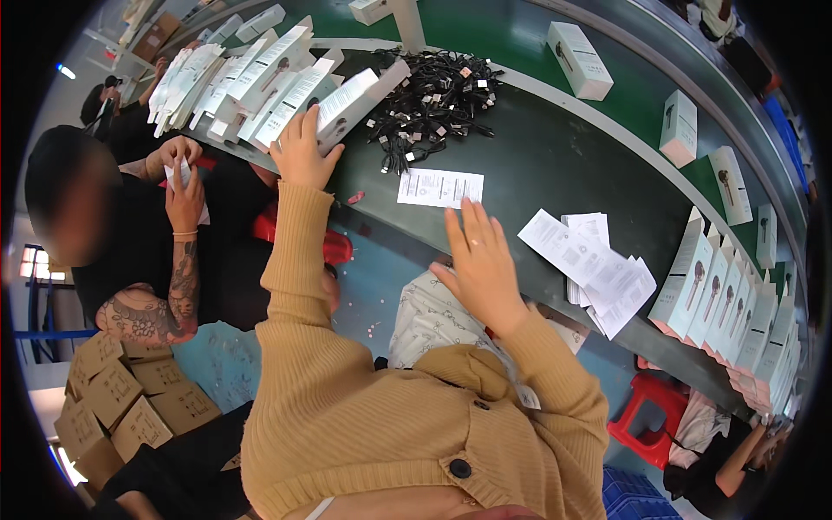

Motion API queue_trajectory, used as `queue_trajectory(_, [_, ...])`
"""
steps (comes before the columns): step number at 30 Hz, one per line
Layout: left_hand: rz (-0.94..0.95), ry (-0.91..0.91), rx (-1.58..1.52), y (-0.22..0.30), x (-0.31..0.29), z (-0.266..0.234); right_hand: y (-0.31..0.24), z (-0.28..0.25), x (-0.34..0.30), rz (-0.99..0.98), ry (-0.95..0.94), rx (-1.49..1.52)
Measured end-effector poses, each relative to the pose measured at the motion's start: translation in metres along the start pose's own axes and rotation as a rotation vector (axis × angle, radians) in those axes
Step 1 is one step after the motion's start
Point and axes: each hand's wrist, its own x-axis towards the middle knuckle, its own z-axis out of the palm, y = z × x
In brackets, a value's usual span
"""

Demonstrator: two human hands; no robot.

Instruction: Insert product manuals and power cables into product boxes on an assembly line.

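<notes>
My left hand (305, 154) is closed on the near end of a white printed box (347, 106), which has a flap standing up at its far end. The box is at the end of a row of similar boxes. Flat over the table's near edge, my right hand (482, 260) has its fingers stretched out. Its fingertips touch or nearly touch the lower edge of a printed paper leaflet (425, 188). A heap of black cables (433, 104) with pale connectors lies just beyond the leaflet.
Loose leaflets (598, 269) lie in a pile to the right, before a row of upright boxes (719, 295). Single boxes (579, 61) stand on the green conveyor (511, 43). A co-worker (165, 234) sits at left, holding paper. Brown cartons (139, 394) and a red stool (646, 416) are on the floor.
</notes>
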Motion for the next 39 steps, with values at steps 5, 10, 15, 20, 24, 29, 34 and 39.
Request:
queue_trajectory(5, [-0.055,0.105,-0.180,0.015,-0.008,-0.012,0.004,0.017,0.004,0.041,-0.043,-0.116])
queue_trajectory(10, [-0.202,-0.024,-0.962,0.024,-0.039,-0.017,0.019,0.006,-0.022,-0.078,0.185,-0.189])
queue_trajectory(15, [-0.547,-0.220,-1.717,0.075,-0.059,-0.033,0.013,-0.029,-0.031,0.021,0.240,0.193])
queue_trajectory(20, [-0.462,-0.379,-1.923,0.115,-0.077,-0.029,0.020,-0.072,-0.046,0.295,0.397,0.322])
queue_trajectory(24, [-0.508,-0.652,-1.978,0.128,-0.071,-0.017,0.023,-0.088,-0.056,0.582,0.521,0.676])
queue_trajectory(29, [-0.511,-0.947,-2.017,0.138,-0.073,-0.008,0.027,-0.100,-0.071,0.689,0.692,0.970])
queue_trajectory(34, [-0.474,-0.930,-2.113,0.195,-0.094,-0.017,0.049,-0.118,-0.103,0.663,0.956,0.975])
queue_trajectory(39, [-0.435,-0.975,-2.091,0.224,-0.091,-0.020,0.053,-0.124,-0.117,0.743,1.072,1.018])
